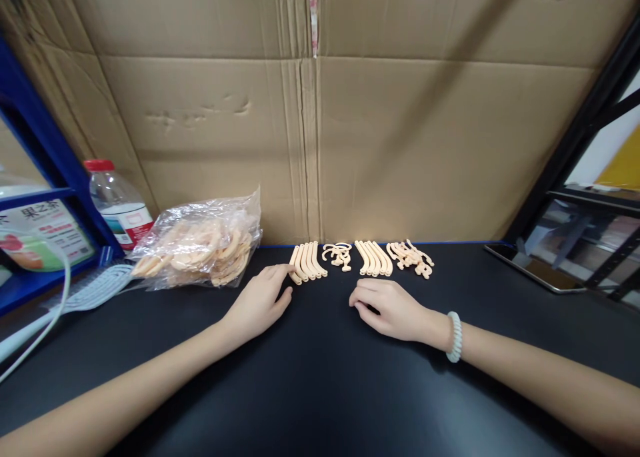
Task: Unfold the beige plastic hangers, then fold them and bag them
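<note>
My left hand (261, 298) rests on the dark table with fingers stretched out and thumb apart. Its fingertips touch or nearly touch the leftmost piece of a row of curved beige bars (308, 262). Just in front of a second row of similar bars (373, 258) is my right hand (393, 308), its fingers curled towards the thumb and nothing visible in them. Small beige hook-shaped pieces (338, 255) lie between the two rows. Another pile of small beige pieces (411, 256) sits right of the second row.
A clear plastic bag (200, 240) full of beige pieces lies at the left. Beside it are a red-capped bottle (120, 207), a pale blue hairbrush (95, 290) and a white cable (64, 297). Cardboard (450, 144) walls the back. A tablet-like object (545, 270) lies at the right.
</note>
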Tool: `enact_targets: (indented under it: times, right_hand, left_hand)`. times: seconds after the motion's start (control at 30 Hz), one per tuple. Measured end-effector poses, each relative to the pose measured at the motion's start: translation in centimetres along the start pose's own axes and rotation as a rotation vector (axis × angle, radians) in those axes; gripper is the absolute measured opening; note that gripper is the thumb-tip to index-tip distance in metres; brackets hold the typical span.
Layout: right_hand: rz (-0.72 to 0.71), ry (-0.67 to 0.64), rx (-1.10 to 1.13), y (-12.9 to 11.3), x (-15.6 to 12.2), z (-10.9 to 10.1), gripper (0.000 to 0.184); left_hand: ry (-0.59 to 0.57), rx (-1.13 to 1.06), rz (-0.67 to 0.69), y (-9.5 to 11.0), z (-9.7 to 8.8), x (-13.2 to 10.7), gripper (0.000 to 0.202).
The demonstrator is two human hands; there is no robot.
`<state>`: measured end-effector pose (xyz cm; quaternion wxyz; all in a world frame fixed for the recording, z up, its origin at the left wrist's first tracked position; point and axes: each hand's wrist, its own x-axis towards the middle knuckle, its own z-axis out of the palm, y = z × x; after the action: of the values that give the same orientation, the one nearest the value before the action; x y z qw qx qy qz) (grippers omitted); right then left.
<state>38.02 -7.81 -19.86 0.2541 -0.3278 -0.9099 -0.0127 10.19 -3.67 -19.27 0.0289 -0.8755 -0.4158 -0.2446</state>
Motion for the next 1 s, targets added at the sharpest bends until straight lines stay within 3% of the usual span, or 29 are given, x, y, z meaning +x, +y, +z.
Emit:
enact_targets:
  times: [0.2, 0.47, 0.67, 0.83, 1.0]
  right_hand:
    - [0.163, 0.055, 0.006, 0.1, 2.4, -0.6, 0.016]
    - [0.401, -0.065, -0.111, 3.8, 8.7, -0.4, 0.013]
    - [0.5, -0.142, -0.116, 5.3, 10.3, 0.9, 0.022]
    - [0.554, -0.031, 0.01, 5.5, 10.2, 0.0, 0.018]
    - [0.571, 0.151, 0.327, 5.1, 8.5, -2.3, 0.017]
  left_hand:
    - [-0.017, 0.077, 0.006, 0.8, -0.5, -0.2, 0.02]
    - [-0.002, 0.039, 0.042, 1.2, -0.3, -0.7, 0.015]
    - [0.082, -0.048, 0.076, 2.0, -0.7, -0.8, 0.018]
    - [0.136, -0.144, 0.081, 2.6, -0.7, -1.3, 0.022]
    - [0.136, -0.272, 0.187, 4.3, -0.9, -1.7, 0.026]
